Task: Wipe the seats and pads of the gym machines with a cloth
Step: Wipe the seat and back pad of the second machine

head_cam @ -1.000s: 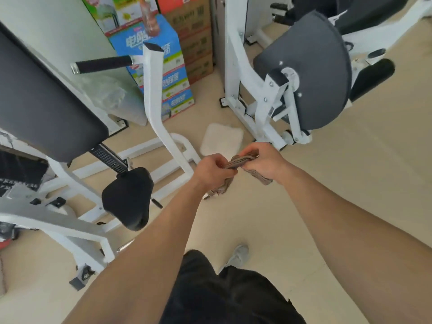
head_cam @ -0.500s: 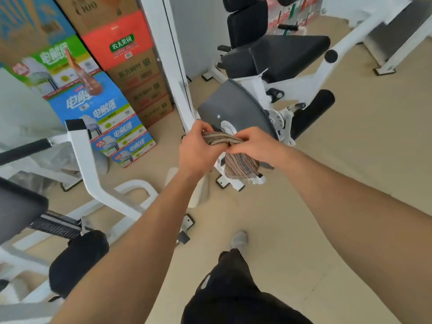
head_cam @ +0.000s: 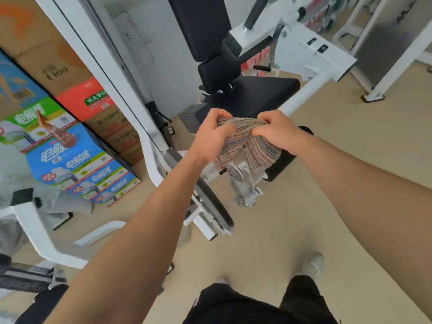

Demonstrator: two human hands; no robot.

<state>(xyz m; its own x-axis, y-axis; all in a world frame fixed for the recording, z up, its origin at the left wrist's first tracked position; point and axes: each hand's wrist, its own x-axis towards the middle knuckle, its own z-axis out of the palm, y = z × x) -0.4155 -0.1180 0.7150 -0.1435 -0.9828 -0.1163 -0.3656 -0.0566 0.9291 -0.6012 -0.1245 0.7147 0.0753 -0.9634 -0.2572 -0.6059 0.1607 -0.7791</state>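
Observation:
A striped brownish cloth [head_cam: 243, 141] hangs between my two hands in front of me, its ends drooping. My left hand [head_cam: 211, 134] grips its left end and my right hand [head_cam: 278, 130] grips its right end, both in mid-air. Beyond the cloth stands a white gym machine with a black seat [head_cam: 261, 94] and a black back pad [head_cam: 201, 26] above it. A black roller pad [head_cam: 282, 162] sits low, partly hidden behind the cloth and my right wrist.
A slanted white frame post [head_cam: 112, 90] crosses the left side. Stacked cartons [head_cam: 77, 146] stand against the wall on the left. Another white machine frame [head_cam: 35, 232] is at lower left. Beige floor [head_cam: 350, 141] lies to the right. My feet and black shorts show below.
The view has swung up and to the right, closer to the machine with the black seat. Both hands have raised the cloth and spread it wider between them.

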